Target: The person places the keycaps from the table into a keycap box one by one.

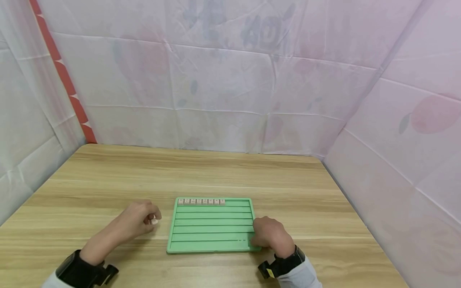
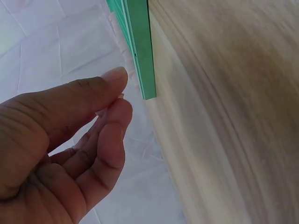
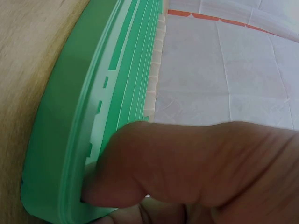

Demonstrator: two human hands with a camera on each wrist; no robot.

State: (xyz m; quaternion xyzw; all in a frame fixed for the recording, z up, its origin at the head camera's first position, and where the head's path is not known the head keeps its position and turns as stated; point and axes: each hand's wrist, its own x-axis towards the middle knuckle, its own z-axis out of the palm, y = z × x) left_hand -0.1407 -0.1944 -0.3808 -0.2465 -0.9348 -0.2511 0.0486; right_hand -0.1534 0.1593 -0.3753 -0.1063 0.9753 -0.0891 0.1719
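A shallow green tray [image 1: 212, 229] with raised ridges lies on the table. Along its far ridge, from the left corner, stands a row of several small pale tiles [image 1: 201, 202] with dark marks too small to read. Left of the tray, my left hand [image 1: 138, 218] pinches a small white tile [image 1: 154, 221] between thumb and fingertips; in the left wrist view only a sliver of it shows. My right hand [image 1: 270, 235] grips the tray's near right corner, its thumb [image 3: 126, 172] pressed inside the rim and the other fingers mostly hidden outside it.
The wooden table [image 1: 306, 192] extends around the tray on all sides. White printed cloth [image 1: 216, 88] hangs behind and along both sides, with a red strip [image 1: 65, 76] at the back left corner. Each wrist wears a black strap with a small camera.
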